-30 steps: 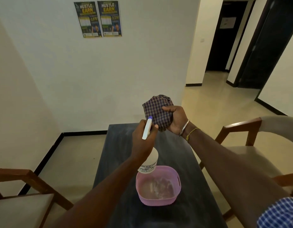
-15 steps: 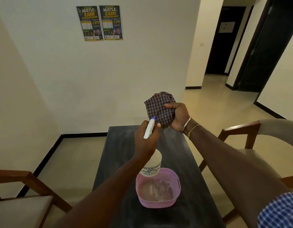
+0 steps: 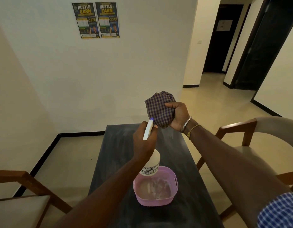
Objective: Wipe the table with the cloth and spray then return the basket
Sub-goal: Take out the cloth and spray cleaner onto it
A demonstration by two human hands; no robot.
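My left hand (image 3: 145,142) grips a white spray bottle (image 3: 152,163) by its neck, its nozzle tip pointing up at the cloth. My right hand (image 3: 178,116) holds a bunched purple checked cloth (image 3: 159,109) in the air just above and beyond the nozzle. Below both hands, a pink basket (image 3: 173,180) stands on the dark table (image 3: 113,162) near its front end; the bottle's base hangs over the basket's back rim. The basket holds nothing that I can make out.
A wooden chair (image 3: 27,183) stands left of the table and another chair (image 3: 238,129) with a pale backrest stands right. A white wall with two posters (image 3: 95,20) lies beyond the table. A hallway with dark doorways opens at the right.
Both hands, with bottle and cloth, stay almost where they were; the nozzle tip has come a little closer to the cloth. My head has tilted slightly downward.
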